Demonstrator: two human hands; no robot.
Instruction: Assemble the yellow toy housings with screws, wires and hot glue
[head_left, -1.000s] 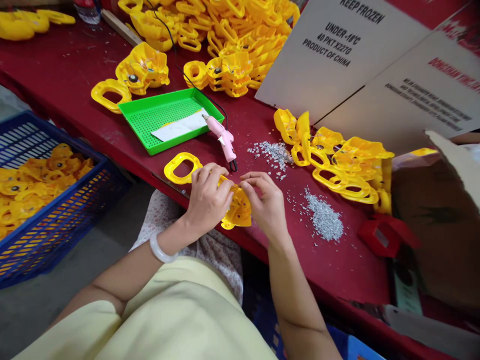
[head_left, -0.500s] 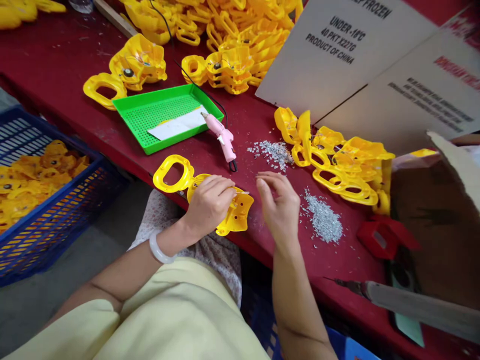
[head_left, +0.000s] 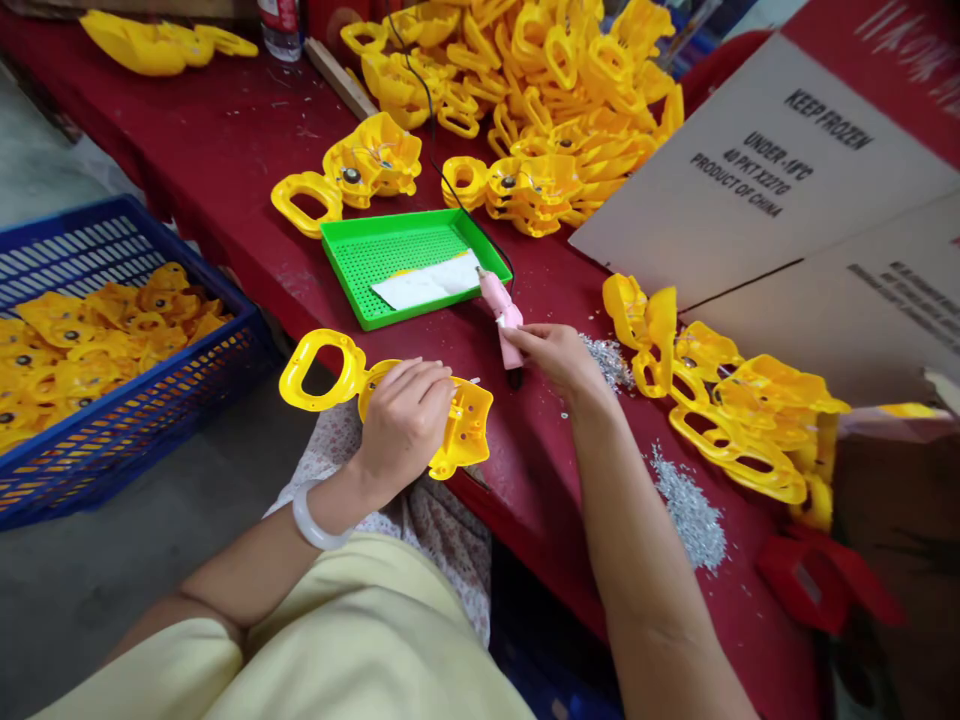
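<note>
My left hand point(head_left: 407, 418), closed, holds a yellow plastic shell point(head_left: 466, 430) with a ring-shaped end point(head_left: 322, 370) at the table's front edge. The palm and fingers cover the shell's middle. A small pale piece shows by the fingertips; I cannot make out what it is. My right hand point(head_left: 562, 355) has its thumb and fingers on the handle of a pink hot glue gun point(head_left: 501, 312). The gun's nozzle rests at the rim of a green perforated tray point(head_left: 367, 318), where a white paper strip point(head_left: 424, 284) lies.
Small silvery screws lie in two piles, a nearer one point(head_left: 691, 515) and a farther one point(head_left: 609, 362). Yellow shells point(head_left: 739, 400) stand against a carton point(head_left: 757, 170); more are heaped at the back point(head_left: 555, 60). A blue basket point(head_left: 135, 385) of shells stands left. The glue gun's cord crosses the tray.
My right hand has moved forward and left from above the table to the glue gun and taken hold of its handle. The left hand still holds the shell. The camera view has shifted.
</note>
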